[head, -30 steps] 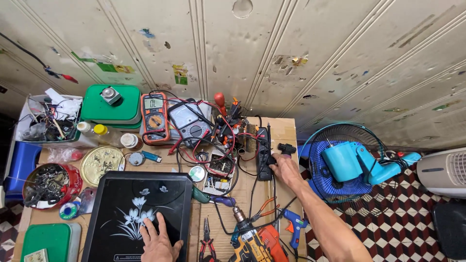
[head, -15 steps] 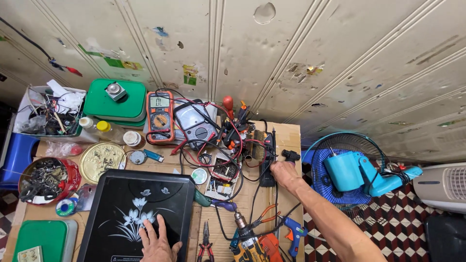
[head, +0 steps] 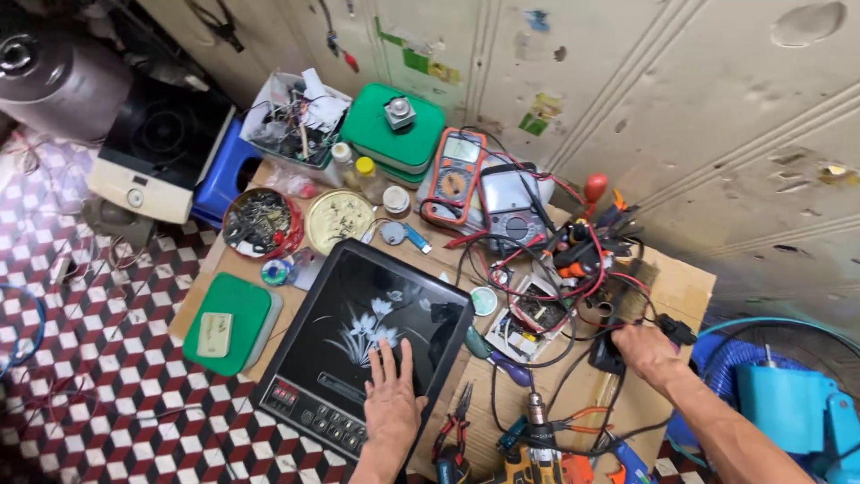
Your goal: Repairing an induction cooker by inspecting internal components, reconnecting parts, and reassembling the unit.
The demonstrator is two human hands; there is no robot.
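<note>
**Induction cooktop steadied flat on cluttered bench, plug end gripped at right**

Induction cooktop (head: pixel 363 345), black glass with a white flower print, is seen lying flat on the wooden bench (head: pixel 685 287), set at a slant toward 7 o'clock of the bench centre. Its control panel runs along the near edge. The left hand (head: pixel 391 403) is laid palm-down on the glass at the cooktop's 5 o'clock corner, fingers extended and held close together, nothing pinched.

The right hand (head: pixel 647 351) is found at 3 o'clock of the cooktop, well apart from it, curled over a black plug block (head: pixel 609 354) where black cables meet; whether the fingers fully close around it cannot be told.

Between the two hands a small circuit board (head: pixel 537 309) is noted amid red and black leads. At 12 o'clock of the cooktop an orange multimeter (head: pixel 454 177) and a grey analogue meter (head: pixel 509 206) lie side by side. A green lidded box (head: pixel 394 134) stands beyond them at the wall. At 10 o'clock a red bowl of screws (head: pixel 262 222) and a round tin (head: pixel 339 220) are recorded, just beside each other. A green lid (head: pixel 228 323) rests at 9 o'clock. Pliers (head: pixel 455 421) and a cordless drill (head: pixel 533 448) lie at the near edge, toward 5 o'clock.
</note>
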